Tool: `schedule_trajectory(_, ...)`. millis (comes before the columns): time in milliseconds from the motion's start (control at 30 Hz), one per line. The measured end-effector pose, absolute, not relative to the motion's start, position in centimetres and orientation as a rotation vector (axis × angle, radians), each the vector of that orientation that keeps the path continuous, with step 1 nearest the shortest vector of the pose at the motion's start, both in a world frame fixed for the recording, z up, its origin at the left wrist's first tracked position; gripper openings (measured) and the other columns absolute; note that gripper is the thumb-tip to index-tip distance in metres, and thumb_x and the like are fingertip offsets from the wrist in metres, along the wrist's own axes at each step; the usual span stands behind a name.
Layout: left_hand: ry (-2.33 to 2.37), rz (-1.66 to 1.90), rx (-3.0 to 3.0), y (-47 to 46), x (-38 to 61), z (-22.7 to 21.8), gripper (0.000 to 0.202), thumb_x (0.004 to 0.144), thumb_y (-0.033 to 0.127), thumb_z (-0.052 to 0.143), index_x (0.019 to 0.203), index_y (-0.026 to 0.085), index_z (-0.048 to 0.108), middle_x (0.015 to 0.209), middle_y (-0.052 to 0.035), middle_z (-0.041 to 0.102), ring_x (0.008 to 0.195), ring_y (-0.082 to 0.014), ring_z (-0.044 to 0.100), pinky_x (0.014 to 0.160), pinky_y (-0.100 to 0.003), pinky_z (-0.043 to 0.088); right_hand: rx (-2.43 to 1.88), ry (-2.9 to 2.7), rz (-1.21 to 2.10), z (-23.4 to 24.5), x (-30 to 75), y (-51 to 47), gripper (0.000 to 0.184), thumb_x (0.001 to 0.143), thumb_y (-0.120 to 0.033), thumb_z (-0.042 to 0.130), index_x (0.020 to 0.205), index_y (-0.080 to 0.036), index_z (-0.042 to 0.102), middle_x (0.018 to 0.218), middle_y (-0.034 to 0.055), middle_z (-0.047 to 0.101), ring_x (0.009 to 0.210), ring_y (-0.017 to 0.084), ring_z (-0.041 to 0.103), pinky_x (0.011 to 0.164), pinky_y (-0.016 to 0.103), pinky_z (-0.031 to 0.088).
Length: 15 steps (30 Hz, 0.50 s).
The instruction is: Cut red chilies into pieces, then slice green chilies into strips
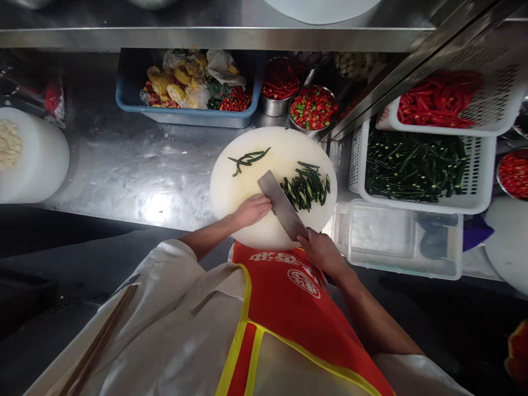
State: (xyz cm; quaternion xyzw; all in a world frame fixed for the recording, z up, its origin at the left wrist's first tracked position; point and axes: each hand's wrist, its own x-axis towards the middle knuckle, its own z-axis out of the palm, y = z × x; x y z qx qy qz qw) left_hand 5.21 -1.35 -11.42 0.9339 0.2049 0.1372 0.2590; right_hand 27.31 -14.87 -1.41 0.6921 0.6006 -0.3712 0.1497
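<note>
My right hand (324, 252) is closed round the handle of a cleaver (281, 205), whose broad blade slants up and left over a round white chopping board (231, 203). My left hand (252, 210) rests on the board with its fingers bent together, their tips against the blade's left side. Whatever lies under those fingers is mostly hidden; a tiny dark speck shows by the tips. To the right of the blade is a pile of sliced green chilies (307, 187). Several whole, thin green chilies (249, 160) lie at the board's upper left.
Behind the board stand a blue tub (193, 116) of corn and bagged food and a metal pot of chopped chilies (313, 109). White baskets of green chilies (416, 165) and red chilies (441, 102) are at right, above a clear plastic container (404, 236). A steel shelf edge (206, 38) overhangs.
</note>
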Motion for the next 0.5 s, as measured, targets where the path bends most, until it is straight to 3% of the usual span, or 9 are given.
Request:
schedule_trajectory(133,0.594,0.306,2.503,0.3,4.9,-10.2,0.031,0.101,0.027,0.036,0.095,0.019,0.066,0.099,-0.0081,0.065,0.097,-0.0191,0.057,0.091,-0.035,0.049,2.097,1.713,-1.046,-2.1,27.8,-15.1,0.029,0.1,-0.036,0.037,0.094,-0.017,0.058,0.087,0.013,0.073,0.083,0.025,0.068,0.062,0.03,0.029)
schedule_trajectory(333,1.383,0.344,2.457,8.9,2.8,-8.0,0.025,0.091,0.016,0.046,0.104,0.018,0.066,0.111,-0.0129,0.06,0.106,-0.0285,0.053,0.094,-0.046,0.044,1.973,1.767,-1.109,-0.6,30.0,-18.4,0.029,0.098,-0.037,0.04,0.086,-0.02,0.059,0.083,0.0105,0.072,0.078,0.023,0.066,0.06,0.029,0.026)
schedule_trajectory(500,1.283,0.226,2.513,10.0,2.5,-6.8,0.023,0.09,0.016,0.047,0.103,0.016,0.066,0.106,-0.0118,0.059,0.105,-0.0273,0.053,0.094,-0.042,0.046,1.985,1.708,-1.22,-0.9,29.7,-18.6,0.029,0.098,-0.037,0.039,0.087,-0.019,0.06,0.082,0.0105,0.071,0.075,0.022,0.064,0.059,0.028,0.026)
